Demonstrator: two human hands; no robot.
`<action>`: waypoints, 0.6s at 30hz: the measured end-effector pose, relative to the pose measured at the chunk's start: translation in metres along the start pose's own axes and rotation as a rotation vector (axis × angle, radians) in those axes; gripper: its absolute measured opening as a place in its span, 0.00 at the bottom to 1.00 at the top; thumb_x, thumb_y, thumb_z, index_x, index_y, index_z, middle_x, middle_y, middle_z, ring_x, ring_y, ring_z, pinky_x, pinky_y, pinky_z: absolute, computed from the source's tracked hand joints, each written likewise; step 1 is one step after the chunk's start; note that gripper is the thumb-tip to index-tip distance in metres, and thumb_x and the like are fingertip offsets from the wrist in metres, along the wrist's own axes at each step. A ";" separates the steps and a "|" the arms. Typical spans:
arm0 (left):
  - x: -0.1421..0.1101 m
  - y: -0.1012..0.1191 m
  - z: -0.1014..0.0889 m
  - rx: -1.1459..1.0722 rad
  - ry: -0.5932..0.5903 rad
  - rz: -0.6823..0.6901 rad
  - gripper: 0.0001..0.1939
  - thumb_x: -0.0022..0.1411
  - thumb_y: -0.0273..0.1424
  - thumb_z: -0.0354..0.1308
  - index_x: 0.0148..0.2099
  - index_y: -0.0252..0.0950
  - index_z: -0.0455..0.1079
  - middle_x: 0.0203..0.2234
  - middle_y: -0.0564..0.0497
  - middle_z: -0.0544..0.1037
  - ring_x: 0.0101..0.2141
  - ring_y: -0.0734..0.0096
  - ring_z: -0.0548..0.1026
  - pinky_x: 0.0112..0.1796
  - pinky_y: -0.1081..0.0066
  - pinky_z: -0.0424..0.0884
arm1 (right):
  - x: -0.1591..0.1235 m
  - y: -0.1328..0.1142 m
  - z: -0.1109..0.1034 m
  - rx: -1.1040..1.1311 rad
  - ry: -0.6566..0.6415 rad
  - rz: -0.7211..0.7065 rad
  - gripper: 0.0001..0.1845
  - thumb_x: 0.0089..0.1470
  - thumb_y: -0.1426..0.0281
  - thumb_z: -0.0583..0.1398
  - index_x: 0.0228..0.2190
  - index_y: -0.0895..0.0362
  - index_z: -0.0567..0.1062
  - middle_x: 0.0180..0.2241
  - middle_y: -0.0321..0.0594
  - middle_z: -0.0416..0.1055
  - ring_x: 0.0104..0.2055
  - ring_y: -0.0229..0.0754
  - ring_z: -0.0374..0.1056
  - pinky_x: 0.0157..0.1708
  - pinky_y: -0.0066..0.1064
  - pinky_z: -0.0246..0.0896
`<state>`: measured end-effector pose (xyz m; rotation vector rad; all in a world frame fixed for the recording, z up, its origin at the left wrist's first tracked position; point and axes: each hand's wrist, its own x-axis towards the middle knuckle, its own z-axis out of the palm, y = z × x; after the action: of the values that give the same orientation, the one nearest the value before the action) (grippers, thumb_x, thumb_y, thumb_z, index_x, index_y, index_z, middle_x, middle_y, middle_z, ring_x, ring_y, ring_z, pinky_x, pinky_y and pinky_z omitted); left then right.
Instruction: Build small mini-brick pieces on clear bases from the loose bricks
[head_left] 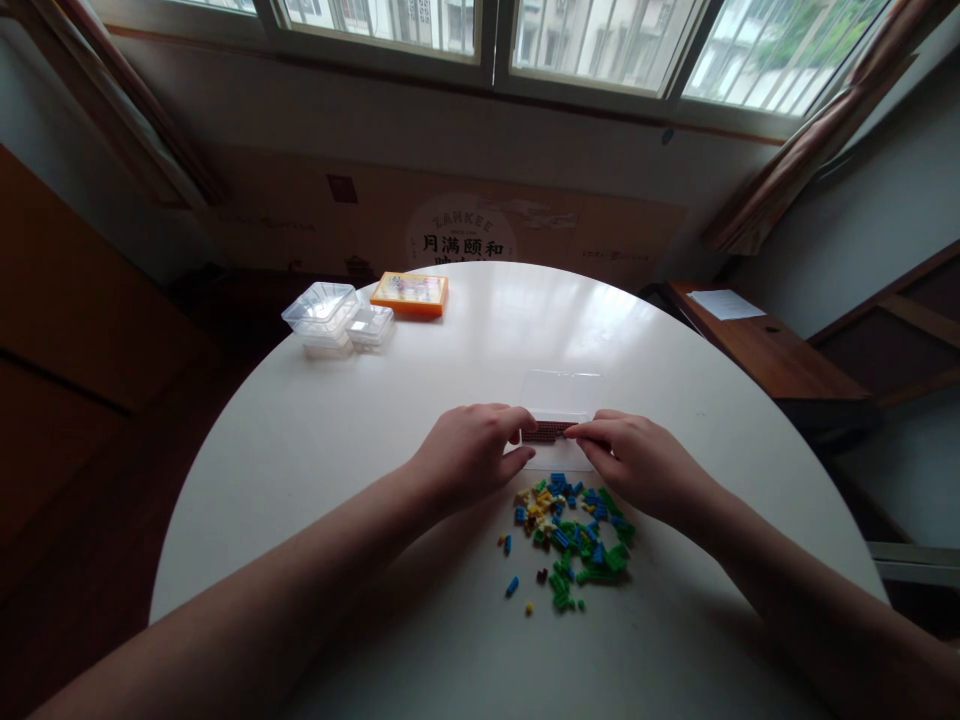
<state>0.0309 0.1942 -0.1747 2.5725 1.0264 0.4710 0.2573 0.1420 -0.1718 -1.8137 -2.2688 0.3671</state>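
Observation:
A shallow clear plastic box [560, 459] with its lid [566, 388] raised at the back lies on the white table. Inside, small brown toy bricks [538, 434] form tight rows. My left hand [480, 450] is at the box's left end, its index fingertip against the bricks and its thumb apart below. From the right, my right hand [637, 460] reaches in with its index fingertip on the brown bricks, thumb held away from it. No brick shows clearly between the fingers of either hand. Loose blue, green and yellow bricks [574, 535] are heaped in front of the box.
At the round white table's [300, 500] far left stand stacked clear plastic boxes [322, 308] beside an orange box [409, 294]. A few stray bricks [511, 586] lie near the heap. Beyond the table's right edge is a wooden desk [787, 350] bearing paper [727, 304].

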 end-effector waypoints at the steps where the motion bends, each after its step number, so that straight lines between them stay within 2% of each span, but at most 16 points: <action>1: 0.000 0.000 0.000 0.000 -0.002 -0.003 0.08 0.60 0.32 0.61 0.42 0.40 0.74 0.34 0.53 0.81 0.29 0.70 0.75 0.30 0.71 0.65 | 0.000 0.000 0.000 -0.001 0.005 -0.001 0.16 0.62 0.68 0.54 0.43 0.50 0.80 0.38 0.38 0.76 0.39 0.41 0.71 0.38 0.31 0.63; 9: 0.000 0.001 0.000 0.007 -0.003 0.003 0.05 0.60 0.32 0.61 0.40 0.40 0.74 0.34 0.54 0.80 0.28 0.72 0.74 0.29 0.72 0.64 | 0.002 0.003 0.003 -0.011 0.014 -0.011 0.15 0.62 0.68 0.54 0.43 0.48 0.80 0.38 0.37 0.76 0.38 0.40 0.71 0.38 0.30 0.62; 18: 0.000 0.002 -0.001 -0.005 -0.012 -0.001 0.07 0.60 0.32 0.60 0.41 0.40 0.75 0.34 0.53 0.80 0.29 0.70 0.75 0.30 0.71 0.65 | 0.002 -0.001 0.001 -0.017 0.007 -0.019 0.16 0.62 0.69 0.53 0.44 0.50 0.80 0.38 0.38 0.76 0.38 0.40 0.71 0.37 0.31 0.62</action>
<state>0.0314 0.1933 -0.1731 2.5674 1.0217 0.4571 0.2561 0.1435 -0.1722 -1.7981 -2.2896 0.3387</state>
